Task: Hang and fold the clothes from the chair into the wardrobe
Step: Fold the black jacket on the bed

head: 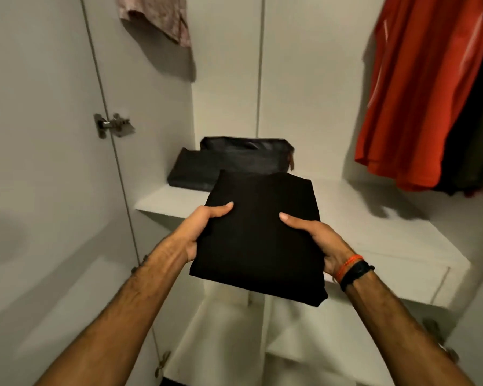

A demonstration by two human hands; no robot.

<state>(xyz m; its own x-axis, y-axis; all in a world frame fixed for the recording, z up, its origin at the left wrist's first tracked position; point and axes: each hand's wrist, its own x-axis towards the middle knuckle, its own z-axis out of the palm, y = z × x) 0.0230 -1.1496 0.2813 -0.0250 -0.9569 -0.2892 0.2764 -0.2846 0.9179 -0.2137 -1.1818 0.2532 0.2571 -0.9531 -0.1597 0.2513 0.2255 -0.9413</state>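
Note:
A folded black garment [258, 235] hangs in the air in front of the white wardrobe shelf [374, 235], its far edge over the shelf's front. My left hand [200, 231] grips its left side, thumb on top and fingers hidden underneath. My right hand [318, 240] grips the right side the same way, with orange and black bands on the wrist. At the back of the shelf a folded dark grey garment [191, 172] lies beside a black bag-like item [248, 154].
A red garment [413, 87] hangs at the upper right with darker clothes behind it. A pink patterned garment [159, 16] hangs at the top left. The open wardrobe door [39, 162] with its hinge [112, 125] stands to the left. A lower shelf [234, 344] lies below.

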